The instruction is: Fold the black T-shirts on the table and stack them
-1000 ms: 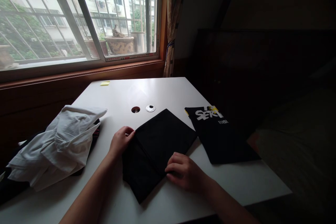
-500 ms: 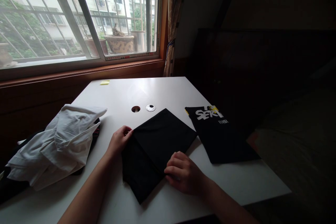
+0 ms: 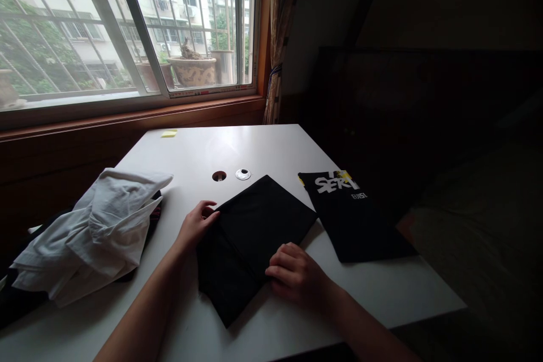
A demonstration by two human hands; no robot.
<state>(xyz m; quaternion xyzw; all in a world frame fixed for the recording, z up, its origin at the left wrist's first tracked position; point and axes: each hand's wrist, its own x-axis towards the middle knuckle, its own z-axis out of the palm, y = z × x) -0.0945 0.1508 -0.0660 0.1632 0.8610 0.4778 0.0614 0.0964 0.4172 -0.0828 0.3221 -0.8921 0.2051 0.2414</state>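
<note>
A black garment [image 3: 265, 220], folded into a flat panel with a smaller part jutting toward me, lies in front of me on the white table [image 3: 271, 150]. At its left corner rests my left hand [image 3: 197, 225], thumb touching the cloth and the fingers parted and lifted. My right hand [image 3: 299, 274] has its fingers curled at the near right edge of the fold, gripping the cloth there; its thumb is mostly hidden. To the right lies a second folded black garment [image 3: 360, 226] with white lettering and yellow marks.
A loose heap of white cloth [image 3: 97, 226] lies over darker clothing at the left. Farther back are a round cable hole [image 3: 219, 176], its silvery cover ring [image 3: 243, 174] and a yellow note [image 3: 168, 133]. A barred window [image 3: 127, 28] stands behind the table.
My left fingers have loosened from the garment's corner and spread apart. The right hand has barely shifted, and the garment lies almost the same.
</note>
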